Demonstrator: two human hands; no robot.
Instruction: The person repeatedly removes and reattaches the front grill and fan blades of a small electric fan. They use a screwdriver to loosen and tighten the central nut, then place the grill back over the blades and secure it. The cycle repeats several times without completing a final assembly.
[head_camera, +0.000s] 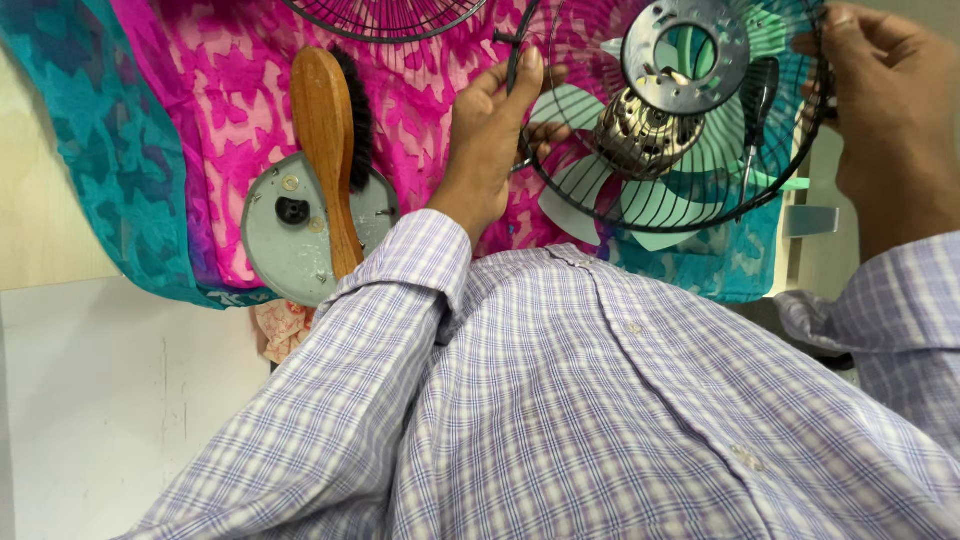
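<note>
At the 9 o'clock rim of the fan guard, the left hand grips with curled fingers. The right hand pinches the rim at 3 o'clock, fingers closed.

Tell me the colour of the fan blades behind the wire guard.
The fan blades are pale mint green, seen in the head view.

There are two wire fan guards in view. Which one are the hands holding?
The right guard, with the motor and pale green blades inside; left hand and right hand grip its rim. The other guard lies untouched at the top edge.
</note>
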